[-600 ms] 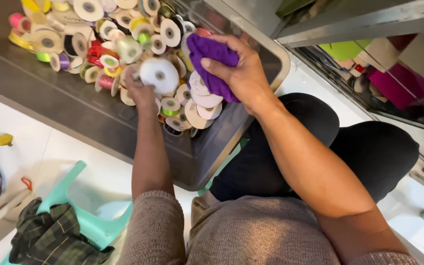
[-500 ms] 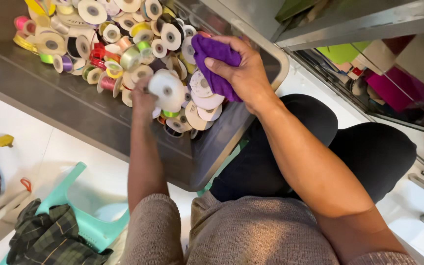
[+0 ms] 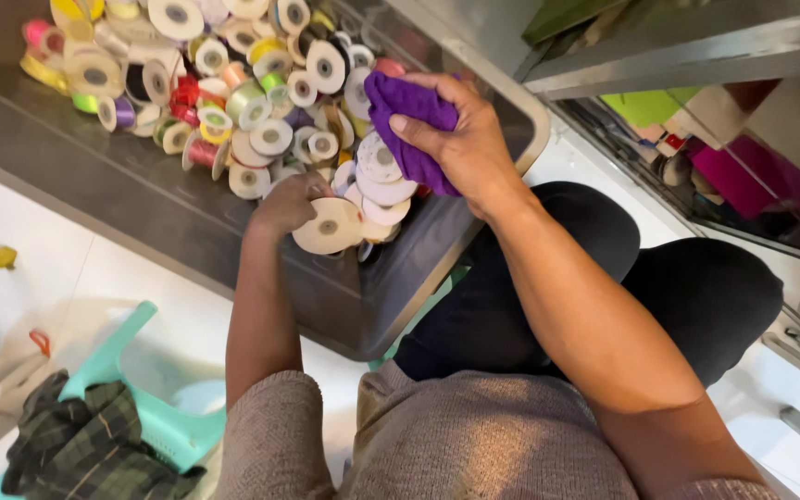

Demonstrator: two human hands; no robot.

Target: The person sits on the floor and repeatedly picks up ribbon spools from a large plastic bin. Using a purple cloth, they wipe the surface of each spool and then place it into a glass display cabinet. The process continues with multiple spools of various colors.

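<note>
Currently a cream ribbon spool is gripped in the left hand, its fingers curled closed around the reel's upper edge, so that the spool is held flat-face up at the near end of the heap, just above the dark plastic bin. A purple cloth is clutched in the right hand, the fingers folded shut over it, and it is pressed against the white-faced reels beneath. The pile of ribbon spools is spread loosely along the bin, many reels tilted or stacked on one another. A slip of the held spool could be judged likely if the grip stays only at its rim, since the smooth cardboard face offers little purchase; it would then fall back among the others or over the bin's near wall onto the white floor. Neighbouring reels could also be toppled by the cloth being dragged across them, and loose ribbon ends could be snagged and unwound. Beside the bin a teal plastic stool with a plaid cloth draped on it is seen.
</note>
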